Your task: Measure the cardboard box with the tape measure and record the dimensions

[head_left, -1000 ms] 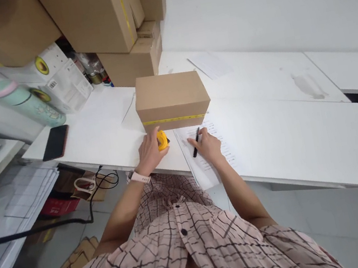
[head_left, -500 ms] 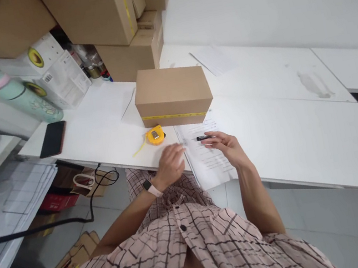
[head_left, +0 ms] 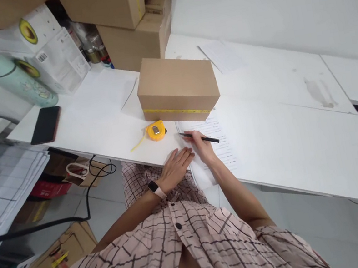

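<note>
A black pen [head_left: 210, 139] is gripped in my right hand [head_left: 201, 146], its tip at the left margin of a printed sheet of paper [head_left: 226, 155]. My left hand [head_left: 177, 167] lies flat with fingers stretched out, at the table's front edge and the paper's left side. Just beyond both hands stands a closed brown cardboard box [head_left: 177, 83] with a yellow measuring strip along its front, covering the far end of the sheet. To the box's front left rests a yellow tape measure [head_left: 156, 130] with a short length of its blade out.
On the left of the white table [head_left: 287, 142] lie a phone [head_left: 46, 125] and white paper [head_left: 99, 95]; a mint bottle [head_left: 13, 77] leans by white boxes [head_left: 59, 62]. Large cartons [head_left: 135, 42] are stacked behind. Another sheet [head_left: 222, 56] lies at the back. A black cable [head_left: 87, 205] hangs at left.
My right hand has moved left and turned, bringing the pen's tip to the paper's left margin. My left hand has flattened down at the sheet's edge. The view has shifted slightly.
</note>
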### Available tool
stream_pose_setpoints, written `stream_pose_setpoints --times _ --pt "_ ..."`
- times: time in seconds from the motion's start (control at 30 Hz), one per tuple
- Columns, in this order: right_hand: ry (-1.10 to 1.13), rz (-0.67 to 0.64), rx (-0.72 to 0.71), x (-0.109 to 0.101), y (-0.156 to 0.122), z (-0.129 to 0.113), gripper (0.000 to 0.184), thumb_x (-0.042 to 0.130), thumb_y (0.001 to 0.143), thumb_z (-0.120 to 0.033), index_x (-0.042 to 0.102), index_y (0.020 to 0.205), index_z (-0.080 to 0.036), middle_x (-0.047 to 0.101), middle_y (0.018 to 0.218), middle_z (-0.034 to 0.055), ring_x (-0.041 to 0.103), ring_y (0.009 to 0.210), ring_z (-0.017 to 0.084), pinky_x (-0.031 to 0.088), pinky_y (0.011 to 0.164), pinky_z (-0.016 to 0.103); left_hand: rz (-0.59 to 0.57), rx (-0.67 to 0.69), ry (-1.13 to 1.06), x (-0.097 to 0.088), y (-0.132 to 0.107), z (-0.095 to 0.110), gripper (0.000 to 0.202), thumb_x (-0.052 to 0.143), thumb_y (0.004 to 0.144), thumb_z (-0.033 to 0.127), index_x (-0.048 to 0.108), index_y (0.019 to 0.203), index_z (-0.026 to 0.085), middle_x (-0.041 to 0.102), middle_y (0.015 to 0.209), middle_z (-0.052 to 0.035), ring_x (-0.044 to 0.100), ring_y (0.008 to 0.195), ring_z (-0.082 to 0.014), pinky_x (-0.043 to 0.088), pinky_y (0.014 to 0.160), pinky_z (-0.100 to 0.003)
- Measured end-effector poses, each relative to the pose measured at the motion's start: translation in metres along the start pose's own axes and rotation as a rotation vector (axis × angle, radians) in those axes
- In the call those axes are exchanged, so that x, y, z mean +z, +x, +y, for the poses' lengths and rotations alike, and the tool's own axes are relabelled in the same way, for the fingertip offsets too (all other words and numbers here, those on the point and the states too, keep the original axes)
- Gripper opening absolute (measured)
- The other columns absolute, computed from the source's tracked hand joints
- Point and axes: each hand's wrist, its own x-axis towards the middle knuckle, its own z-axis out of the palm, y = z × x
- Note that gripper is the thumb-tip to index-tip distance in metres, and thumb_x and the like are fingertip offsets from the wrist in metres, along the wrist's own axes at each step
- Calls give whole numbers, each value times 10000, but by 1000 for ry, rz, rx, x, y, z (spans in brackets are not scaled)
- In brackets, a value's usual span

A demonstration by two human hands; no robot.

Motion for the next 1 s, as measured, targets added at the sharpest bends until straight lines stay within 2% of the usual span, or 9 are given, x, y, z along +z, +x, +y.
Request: stream_pose_setpoints --times 0.1,0.2,0.3,0.37,0.43,0.53,0.63,0.8,1.0 --pt "-112 78 -63 1 3 9 405 589 820 -634 602 810 -229 672 802 34 643 788 197 532 746 342 48 -19 -33 4 -1 1 564 378 944 31 438 1483 186 463 1534 -125 371 1465 -239 251 1215 -489" --pt "-87 108 -100 0 2 12 354 536 876 -589 580 854 -238 652 788 19 632 767 185 532 767 351 77 -36 -59 6 -1 1 524 354 969 44 467 1462 185 465 1534 -113 370 1465 -235 247 1221 -482" --pt "-44 26 -87 -1 1 12 348 543 878 -566 590 1008 -247 687 934 43 657 888 200 530 831 367 72 -53 -75 6 -1 1 517 335 977 45 480 1452 187 456 1543 -101 359 1472 -228 234 1229 -479" --pt "-89 17 -67 -1 1 13 322 597 840 -556 581 929 -248 671 899 31 643 859 198 524 803 358 60 -64 -84 6 -1 1 518 335 980 51 476 1458 194 453 1545 -96 356 1474 -225 227 1234 -481" --pt "-163 71 -64 -1 1 14 299 602 834 -532 525 795 -246 610 777 -2 597 761 176 504 747 335 60 -72 -107 8 -1 1 526 352 975 53 473 1464 204 460 1540 -98 363 1470 -227 228 1235 -488" --pt "-202 125 -106 0 -1 15 256 566 866 -470 482 776 -246 554 729 -27 539 703 153 469 703 306 90 -64 -128 11 -1 -1 543 364 961 39 475 1466 206 476 1527 -104 378 1462 -233 241 1230 -491" --pt "-145 124 -136 1 0 17 237 579 874 -442 490 788 -240 558 719 -32 522 669 143 448 673 295 106 -36 -22 13 -2 -1 506 345 982 54 486 1452 176 490 1517 -104 388 1455 -227 255 1225 -464" --pt "-177 188 -175 4 4 23 303 600 841 -374 409 647 -239 420 579 -62 411 569 124 361 581 278 97 -3 185 13 -2 -2 457 348 1009 92 501 1435 150 515 1498 -90 408 1439 -203 278 1220 -431" --pt "-174 160 -194 6 4 23 283 600 839 -346 418 653 -236 421 588 -61 401 571 123 331 574 281 114 9 249 13 -3 -2 432 380 1011 115 527 1414 165 535 1482 -82 417 1432 -191 302 1212 -414"
